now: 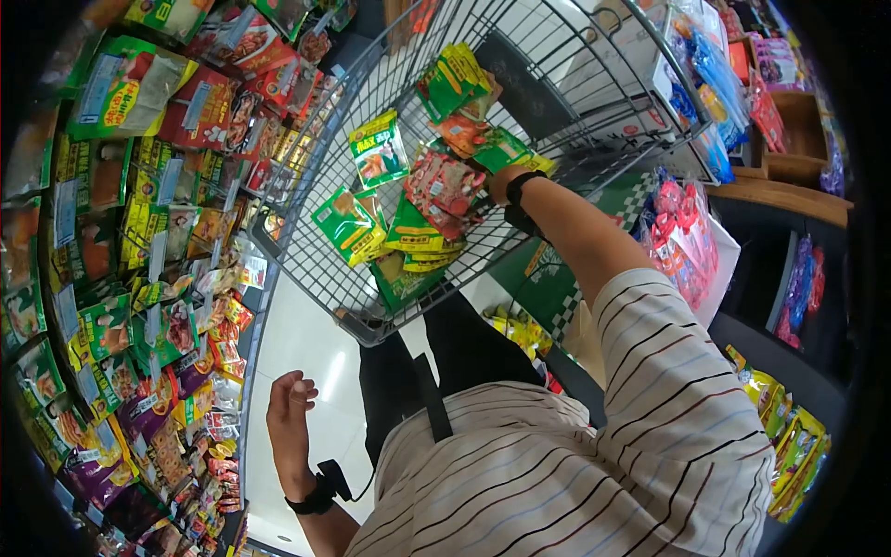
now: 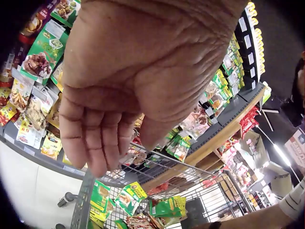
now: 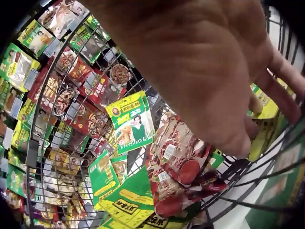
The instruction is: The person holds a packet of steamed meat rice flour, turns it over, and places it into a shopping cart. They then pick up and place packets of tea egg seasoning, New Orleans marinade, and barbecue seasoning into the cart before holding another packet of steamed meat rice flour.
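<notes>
My right hand (image 1: 506,184) reaches into the wire shopping cart (image 1: 306,295), over a green and yellow food packet (image 1: 507,148). In the right wrist view, the fingers (image 3: 281,93) are spread against that packet's yellow part. Red and brown food packets (image 3: 176,157) lie below the thumb. Several other green and yellow packets (image 1: 348,226) are heaped in the cart, one with a picture of a person (image 3: 133,125) on its front. My left hand (image 1: 290,422) hangs beside the cart, fingers loosely bent in the left wrist view and nothing in them.
Shelves of hanging food packets (image 1: 97,251) rise along the left. On the right are a pink-wrapped bundle (image 1: 682,241), a wooden shelf (image 1: 798,139) and yellow bags (image 1: 789,432). A green board with a checkered edge (image 1: 548,288) stands by the cart, above pale floor tiles (image 1: 306,343).
</notes>
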Motion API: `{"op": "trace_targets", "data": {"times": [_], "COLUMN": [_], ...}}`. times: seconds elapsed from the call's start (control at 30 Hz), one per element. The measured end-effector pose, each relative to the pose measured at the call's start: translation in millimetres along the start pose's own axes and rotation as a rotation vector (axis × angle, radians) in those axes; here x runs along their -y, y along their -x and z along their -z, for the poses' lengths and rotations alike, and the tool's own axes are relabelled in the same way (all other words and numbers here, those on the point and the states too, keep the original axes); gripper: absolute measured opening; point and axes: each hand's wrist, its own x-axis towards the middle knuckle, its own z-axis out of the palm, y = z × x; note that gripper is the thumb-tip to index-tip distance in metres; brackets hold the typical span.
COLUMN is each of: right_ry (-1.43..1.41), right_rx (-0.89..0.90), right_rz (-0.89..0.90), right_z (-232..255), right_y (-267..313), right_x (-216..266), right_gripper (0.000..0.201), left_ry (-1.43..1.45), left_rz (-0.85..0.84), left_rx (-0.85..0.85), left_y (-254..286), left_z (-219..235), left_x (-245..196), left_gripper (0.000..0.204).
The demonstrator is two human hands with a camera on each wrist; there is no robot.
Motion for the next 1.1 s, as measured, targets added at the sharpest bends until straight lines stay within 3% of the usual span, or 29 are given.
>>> {"op": "trace_targets", "data": {"times": [0.23,0.37,0.67,0.87,1.0,1.1], "right_ry": [-0.014,0.072,0.017,0.116,0.166,0.065], "right_rx": [-0.002,0.044,-0.014,0.033,-0.085,-0.053], "right_rz": [-0.054,0.030,-0.058,-0.015,0.047,-0.012], "right_z": [20,14,14,71,67,56], "right_y": [29,-5,-35,42,33,28], "right_x": [13,10,-3,5,-23,-23], "right_gripper": [0.034,0.034,0.038,0.034,0.029,0.029], "left_ry": [-0.006,0.009,0.026,0.040,0.031,0.090], "left_rz": [-0.014,0.018,0.011,-0.074,-0.157,-0.209], "left_rx": [-0.032,-0.046,-0.059,-0.023,0.027,0.086], "left_y": [10,11,11,2,-14,-23], "left_z": [4,6,2,-1,-6,-20], "left_x": [0,11,7,-4,-25,-46], "left_gripper": [0.039,0.040,0.042,0.039,0.036,0.035]}}
